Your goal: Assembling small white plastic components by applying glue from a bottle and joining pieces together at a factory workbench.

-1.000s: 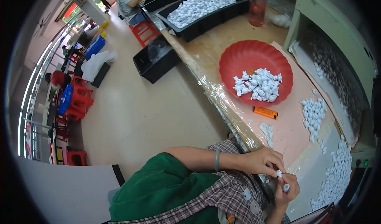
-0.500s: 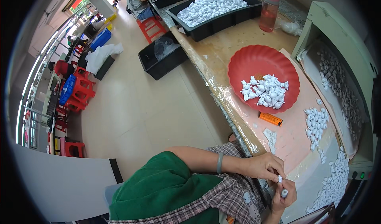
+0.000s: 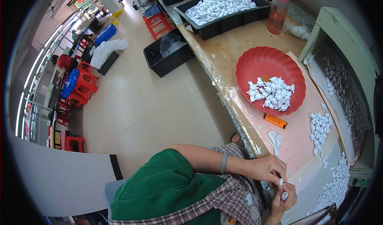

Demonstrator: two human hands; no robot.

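Many white pieces (image 3: 272, 94) across wooden bench (image 3: 223, 53), tiled floor (image 3: 151, 105).

A long wooden workbench (image 3: 223, 53) runs along the right, its near stretch covered by a pink sheet (image 3: 295, 141). A red scalloped plate (image 3: 255, 63) rests on the sheet, holding small white pieces. Just below the plate lies an orange lighter (image 3: 275, 121), and to the plate's lower right a loose heap of white pieces (image 3: 319, 127) (more trail off beyond it). Above the plate stand a black tray (image 3: 227, 19) and a pink-capped bottle (image 3: 277, 13).
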